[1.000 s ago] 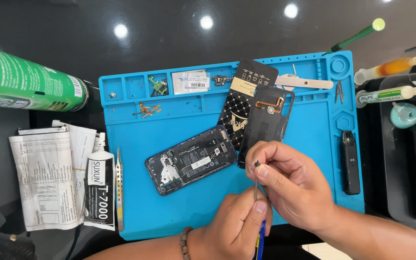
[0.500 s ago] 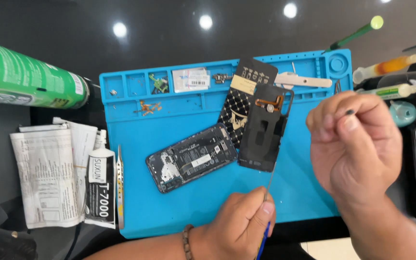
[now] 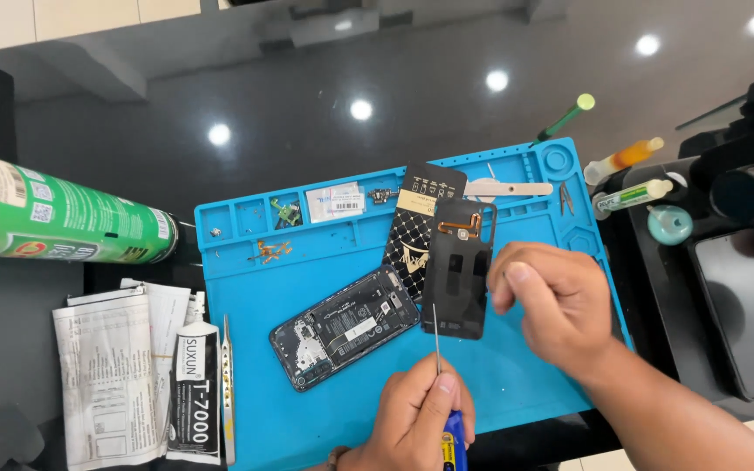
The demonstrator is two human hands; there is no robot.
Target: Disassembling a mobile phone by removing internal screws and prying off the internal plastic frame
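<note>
An opened black phone point(image 3: 342, 330) lies face down on the blue work mat point(image 3: 307, 410), its circuit boards and battery exposed. Right of it rests a black back cover point(image 3: 457, 279) with a copper flex strip, overlapping a black patterned case point(image 3: 421, 227). My left hand point(image 3: 416, 423) grips a thin screwdriver point(image 3: 436, 344) with a blue and yellow handle, its tip pointing up near the cover's lower edge. My right hand point(image 3: 560, 305) hovers over the mat's right part just beside the cover, fingers pinched together; whether anything small sits between them is hidden.
A green can point(image 3: 63, 218) lies at the left. Folded papers point(image 3: 106, 375), a glue tube point(image 3: 195, 384) and tweezers point(image 3: 228, 384) lie left of the mat. Small parts point(image 3: 270, 251) and a pale spudger point(image 3: 508, 187) sit in the mat's top trays. Small bottles point(image 3: 639, 194) stand at the right.
My right hand left the screwdriver tip, rose to the right with fingers pinched, then came back down left beside the back cover. The left hand kept holding the screwdriver.
</note>
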